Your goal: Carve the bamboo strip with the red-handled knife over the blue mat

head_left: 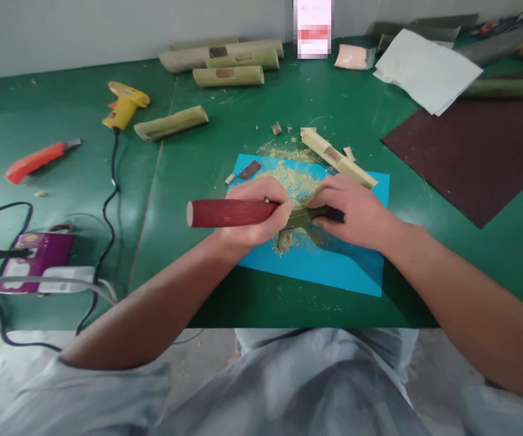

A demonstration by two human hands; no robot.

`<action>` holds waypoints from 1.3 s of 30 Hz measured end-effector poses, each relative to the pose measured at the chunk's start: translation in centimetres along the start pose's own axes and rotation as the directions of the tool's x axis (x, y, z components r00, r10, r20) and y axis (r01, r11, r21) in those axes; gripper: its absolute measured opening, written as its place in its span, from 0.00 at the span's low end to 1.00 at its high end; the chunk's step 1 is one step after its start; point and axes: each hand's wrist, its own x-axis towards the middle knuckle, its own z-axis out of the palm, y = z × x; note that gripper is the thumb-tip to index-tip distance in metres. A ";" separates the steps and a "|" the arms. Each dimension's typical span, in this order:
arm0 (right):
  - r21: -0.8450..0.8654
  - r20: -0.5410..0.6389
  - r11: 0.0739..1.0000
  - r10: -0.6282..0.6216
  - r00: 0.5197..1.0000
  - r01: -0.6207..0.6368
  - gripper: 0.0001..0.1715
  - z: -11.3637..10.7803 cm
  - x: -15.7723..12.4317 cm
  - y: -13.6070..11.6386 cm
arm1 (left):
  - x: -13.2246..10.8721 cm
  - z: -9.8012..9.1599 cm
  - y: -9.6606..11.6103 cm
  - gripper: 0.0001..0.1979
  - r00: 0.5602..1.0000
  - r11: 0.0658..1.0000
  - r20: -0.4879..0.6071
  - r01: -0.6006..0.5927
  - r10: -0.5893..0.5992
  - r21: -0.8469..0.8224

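My left hand is closed around a file with a thick red wooden handle, which sticks out to the left. The file's dark, dusty blade runs right, across the blue sheet, into my right hand. Thumb and fingers of that hand are closed on the blade's far end, and its dark tip shows below them. Yellowish dust lies around both hands. A small light brown chip sits just under the blade. Beyond my right hand rests a notched bamboo piece; a small dark brown scrap lies near my left.
On the green table, a hot glue gun, a red utility knife, a bamboo tube and a purple power strip with cords are at left. Notched bamboo tubes stand behind. White paper and a brown sheet lie right.
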 end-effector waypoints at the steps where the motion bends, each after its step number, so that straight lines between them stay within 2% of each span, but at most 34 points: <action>1: 0.000 0.001 1.000 0.002 1.000 -0.002 0.07 0.0 0.0 0.0 | 0.1 0.0 0.0 0.07 1.000 1.000 0.011 -0.005 0.005 -0.006; 4: 0.001 0.002 1.000 0.004 1.000 -0.004 0.06 0.0 0.0 -0.1 | 0.4 0.1 0.2 0.07 0.997 0.999 0.071 -0.032 0.034 -0.031; 7: -0.014 0.009 1.000 -0.006 1.000 0.006 0.07 0.0 0.1 -0.1 | 0.6 0.0 0.4 0.03 0.992 1.000 0.128 0.009 -0.008 -0.007; 12: -0.017 -0.014 1.000 -0.026 1.000 0.026 0.06 0.1 0.1 0.1 | 0.7 0.0 0.5 0.03 0.987 0.998 0.149 -0.060 0.062 -0.021; 14: -0.010 -0.020 0.999 -0.038 0.999 0.037 0.06 0.2 0.1 0.1 | 0.7 0.0 0.6 0.03 0.986 1.000 0.163 -0.023 0.025 -0.019; 19: -0.008 -0.028 0.998 -0.057 0.998 0.057 0.06 0.3 0.1 0.2 | 0.7 -0.1 1.4 0.03 0.984 0.999 0.175 0.044 -0.044 0.002; 26: -0.017 -0.017 0.998 -0.058 0.998 0.058 0.07 0.1 0.1 0.1 | 1.0 -0.1 1.6 0.04 0.983 1.000 0.184 0.020 -0.021 0.010; 31: -0.030 -0.020 0.998 -0.057 0.998 0.057 0.07 0.1 0.1 0.2 | 0.8 0.1 1.2 0.05 0.979 0.998 0.193 0.069 -0.069 0.005; 39: -0.044 -0.007 0.998 -0.046 0.999 0.046 0.07 0.0 0.1 0.2 | 0.3 0.3 0.3 0.03 0.984 0.991 0.148 0.110 -0.097 -0.080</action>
